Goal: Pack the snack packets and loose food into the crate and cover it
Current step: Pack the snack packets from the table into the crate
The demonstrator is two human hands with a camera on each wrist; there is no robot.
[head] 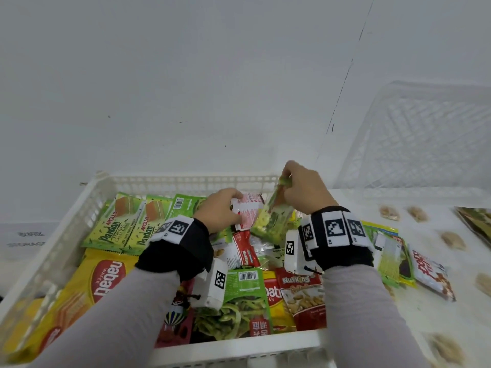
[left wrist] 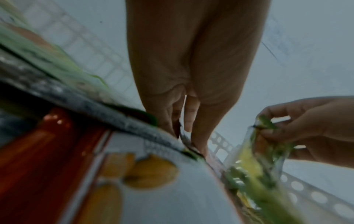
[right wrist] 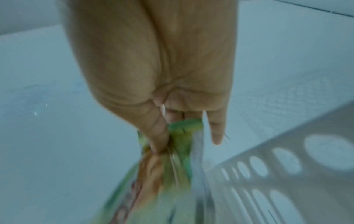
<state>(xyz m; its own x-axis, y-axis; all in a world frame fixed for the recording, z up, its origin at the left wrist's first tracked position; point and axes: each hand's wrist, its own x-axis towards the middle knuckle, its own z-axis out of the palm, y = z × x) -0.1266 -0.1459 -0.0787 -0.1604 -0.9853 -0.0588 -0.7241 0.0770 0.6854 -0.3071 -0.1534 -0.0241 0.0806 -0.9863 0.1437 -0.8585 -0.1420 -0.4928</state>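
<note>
Nearest me the white crate [head: 79, 221] lies full of snack packets. Over its far end, my left hand [head: 221, 208] pinches a red-and-white packet [head: 247, 212], and my right hand [head: 305, 188] pinches a green packet [head: 268, 224] by its top, hanging into the crate.

1. Plain white wall [head: 186, 75] fills bkgd, few small dark specks.
2. Thin dark vertical seam [head: 345, 70] runs down wall, right of ctr.
3. White table [head: 435, 322] at right, even soft light.
</note>
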